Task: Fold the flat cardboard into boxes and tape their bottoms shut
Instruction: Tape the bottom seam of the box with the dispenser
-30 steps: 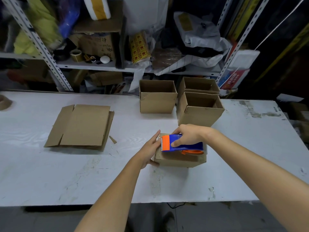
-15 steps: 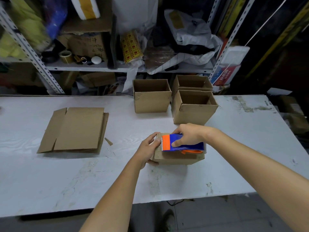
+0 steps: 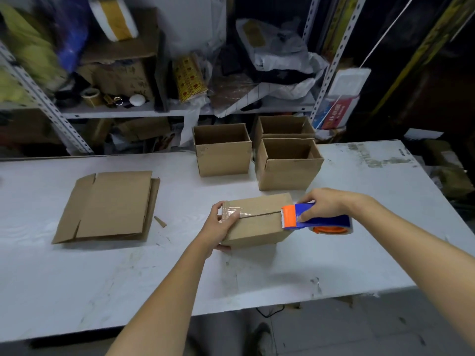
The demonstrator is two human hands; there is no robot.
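A small cardboard box (image 3: 259,227) lies bottom-up on the white table (image 3: 128,278). My left hand (image 3: 218,227) grips its left end, thumb on a strip of clear tape over the seam. My right hand (image 3: 326,204) holds a blue and orange tape dispenser (image 3: 316,219) at the box's right edge, its orange blade on the seam's end. Clear tape runs along the seam between both hands. A stack of flat cardboard (image 3: 108,206) lies to the left.
Three open folded boxes stand at the back: one in the middle (image 3: 222,156), two on the right (image 3: 290,170), (image 3: 282,127). A small cardboard scrap (image 3: 160,221) lies beside the flat stack. Cluttered metal shelves (image 3: 154,111) rise behind the table. The table's front edge is near me.
My right hand has drawn the tape dispenser from the box's left end across to its right edge, laying tape along the seam. My left hand stayed on the left end.
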